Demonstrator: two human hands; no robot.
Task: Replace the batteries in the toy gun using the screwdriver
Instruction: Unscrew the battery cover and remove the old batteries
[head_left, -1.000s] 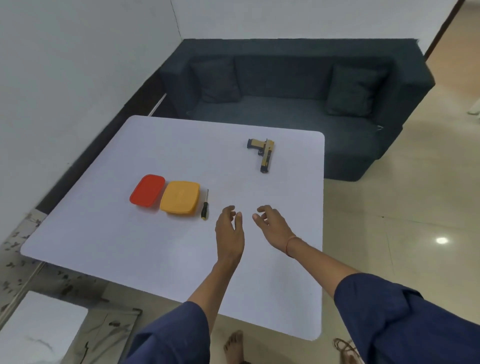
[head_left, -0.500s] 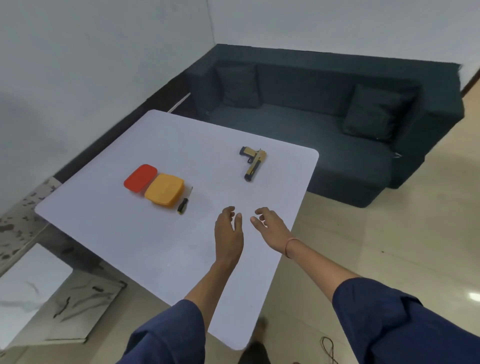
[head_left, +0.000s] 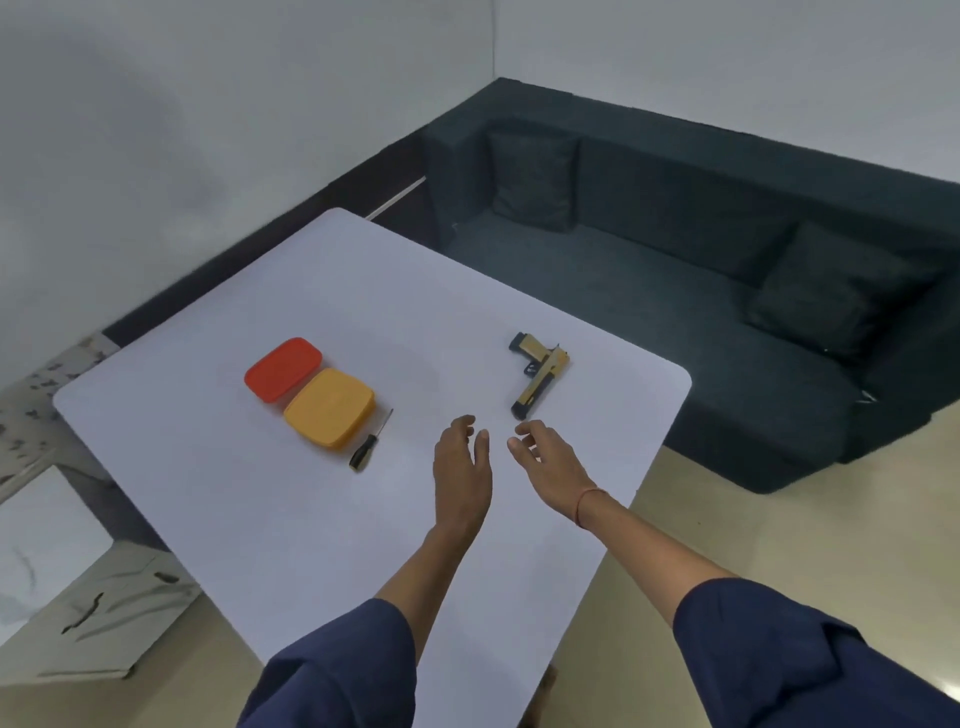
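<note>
From the head camera, I have both arms stretched out over the white table (head_left: 249, 530). My left hand (head_left: 461, 470) and right hand (head_left: 551, 464) hover side by side, palms turned toward each other. The fingers (head_left: 481, 442) of my left hand are loosely spread and lightly bent, holding nothing. My right fingertips (head_left: 520, 445) are just as relaxed and apart, also holding nothing.

The toy gun (head_left: 540, 378), tan and black, lies flat on the table just beyond my right fingertips. Its muzzle end is the part nearest them, close but not touching, and its grip points away to the far left.

The screwdriver (head_left: 370, 442) lies to the left of my left fingers, well apart from them. Its black handle is toward me and its thin shaft points away.

Just left of the screwdriver's shaft sits a yellow-orange lidded box (head_left: 330, 409). A red lidded box (head_left: 283, 368) rests against its far-left side. Both lids are on, so I cannot tell what is inside.

Beyond the table stands a dark sofa (head_left: 675, 322) with two cushions.
</note>
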